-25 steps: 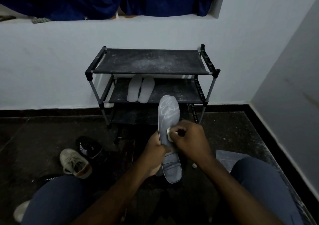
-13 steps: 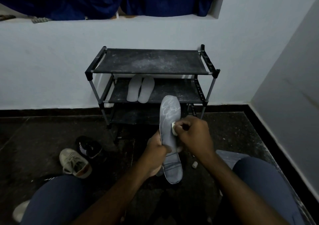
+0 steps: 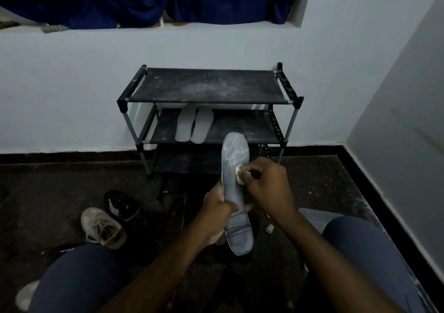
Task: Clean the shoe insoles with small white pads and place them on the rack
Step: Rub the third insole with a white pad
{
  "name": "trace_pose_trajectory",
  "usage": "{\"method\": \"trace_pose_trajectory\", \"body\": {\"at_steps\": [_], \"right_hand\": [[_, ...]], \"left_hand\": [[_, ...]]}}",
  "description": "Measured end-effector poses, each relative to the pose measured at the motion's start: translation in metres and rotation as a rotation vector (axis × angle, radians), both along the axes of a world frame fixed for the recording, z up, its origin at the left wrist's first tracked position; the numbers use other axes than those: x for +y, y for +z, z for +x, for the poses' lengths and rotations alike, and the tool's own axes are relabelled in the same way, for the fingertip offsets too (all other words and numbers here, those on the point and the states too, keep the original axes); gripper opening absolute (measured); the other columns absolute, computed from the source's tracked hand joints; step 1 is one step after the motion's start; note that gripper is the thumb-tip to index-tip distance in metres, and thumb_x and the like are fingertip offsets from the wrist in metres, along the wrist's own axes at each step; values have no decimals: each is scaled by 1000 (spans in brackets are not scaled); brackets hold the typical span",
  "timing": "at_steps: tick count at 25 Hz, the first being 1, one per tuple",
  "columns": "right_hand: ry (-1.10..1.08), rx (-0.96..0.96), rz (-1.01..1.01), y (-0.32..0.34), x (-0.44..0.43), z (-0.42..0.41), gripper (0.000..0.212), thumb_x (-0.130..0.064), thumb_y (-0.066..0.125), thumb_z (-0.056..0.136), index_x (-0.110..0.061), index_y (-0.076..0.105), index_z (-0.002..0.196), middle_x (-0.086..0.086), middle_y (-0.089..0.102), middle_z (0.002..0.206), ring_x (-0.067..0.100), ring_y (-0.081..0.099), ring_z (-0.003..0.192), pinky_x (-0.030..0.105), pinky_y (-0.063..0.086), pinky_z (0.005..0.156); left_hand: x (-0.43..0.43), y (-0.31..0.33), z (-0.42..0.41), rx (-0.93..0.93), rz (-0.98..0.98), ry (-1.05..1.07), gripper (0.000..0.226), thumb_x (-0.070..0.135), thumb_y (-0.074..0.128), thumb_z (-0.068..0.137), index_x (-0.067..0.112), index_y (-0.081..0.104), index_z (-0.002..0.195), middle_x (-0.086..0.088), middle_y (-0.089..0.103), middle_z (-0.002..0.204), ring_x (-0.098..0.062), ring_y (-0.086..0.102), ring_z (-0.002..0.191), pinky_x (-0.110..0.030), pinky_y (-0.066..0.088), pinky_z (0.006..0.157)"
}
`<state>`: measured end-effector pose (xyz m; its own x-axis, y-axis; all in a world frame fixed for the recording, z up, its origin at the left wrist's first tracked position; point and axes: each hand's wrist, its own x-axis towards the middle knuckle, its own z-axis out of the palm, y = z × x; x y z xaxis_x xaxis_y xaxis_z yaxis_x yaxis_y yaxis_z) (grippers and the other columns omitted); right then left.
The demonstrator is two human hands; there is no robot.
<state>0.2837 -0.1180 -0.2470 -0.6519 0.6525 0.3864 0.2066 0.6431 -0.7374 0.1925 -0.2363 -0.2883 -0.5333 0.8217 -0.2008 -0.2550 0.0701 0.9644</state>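
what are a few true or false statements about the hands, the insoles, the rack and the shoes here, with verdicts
1. The left hand grips the grey insole around its middle. True.
2. The right hand pinches a small white pad against that insole. True.
3. On the rack, two insoles lie on the top shelf. False: the pair of white insoles lies on the middle shelf, and the top shelf shows only dusty marks.
4. Both shoes on the floor are black. False: there is one black shoe and one beige shoe beside it.
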Motion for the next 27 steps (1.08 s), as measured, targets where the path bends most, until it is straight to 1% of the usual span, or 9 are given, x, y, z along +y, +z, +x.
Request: {"method": "trace_pose_trajectory", "body": {"at_steps": [3,7,9,12,15,18,22,25,27], "right_hand": [[111,-59,-23,-2,-5,3,8,-12,75,86,-17,76,80,-10,70,85,2,66,78,34,57,75],[-24,-21,-36,-3,6,3,9,-14,74,86,-19,75,78,-10,70,81,1,66,73,36,59,71],[-19,-4,-11,-3,4,1,8,-12,75,86,-18,77,81,-8,71,84,2,66,76,34,59,74],[125,-52,-17,-5,-5,2,8,-12,75,87,-20,76,83,-10,69,86,2,66,79,32,58,75],[69,-53,-26,-7,-1,3,7,-15,74,86,-20,74,82,-10,68,85,2,66,77,36,59,73],[2,-15,-3,-6,2,0,5,-13,74,88,-18,76,87,-7,69,89,3,66,80,35,58,76],[140,-60,-3,-9,-9,0,9,-15,75,88,-20,77,95,-11,68,94,0,65,86,29,57,79],[17,-31,-15,-8,0,0,7,-17,77,86,-22,78,92,-10,70,91,1,66,82,34,59,78],[-24,4,0,-7,1,-2,8,-14,77,86,-19,79,92,-6,70,90,5,67,81,36,58,77]], "left_hand": [[-1,2,-1,10,24,10,74,-14,51,69,14,54,137,-15,68,127,-30,66,118,-54,54,100],[-2,4,1,-76,64,-28,75,-24,45,78,15,51,141,-13,63,135,-30,63,124,-52,56,97],[-2,5,2,-76,57,-8,72,-27,43,82,14,51,141,-14,64,133,-31,64,122,-46,59,91],[-3,9,1,2,30,43,59,-21,45,89,12,54,137,-10,72,118,-23,70,109,-30,59,81],[-4,13,1,37,12,58,54,-19,44,91,12,55,134,-7,73,113,-15,73,100,-24,58,76],[-4,13,3,-15,19,42,56,-19,43,93,17,55,133,-10,71,121,-23,72,108,-35,61,80],[-3,4,-3,75,-4,53,60,-15,48,90,20,53,139,-7,71,122,-24,68,115,-41,57,94],[-2,-2,-2,44,-7,26,66,-14,48,90,26,51,142,-7,69,128,-28,67,118,-52,56,96],[-1,-3,-1,39,1,16,67,-14,48,90,28,50,143,-7,68,129,-28,67,118,-53,56,96]]}}
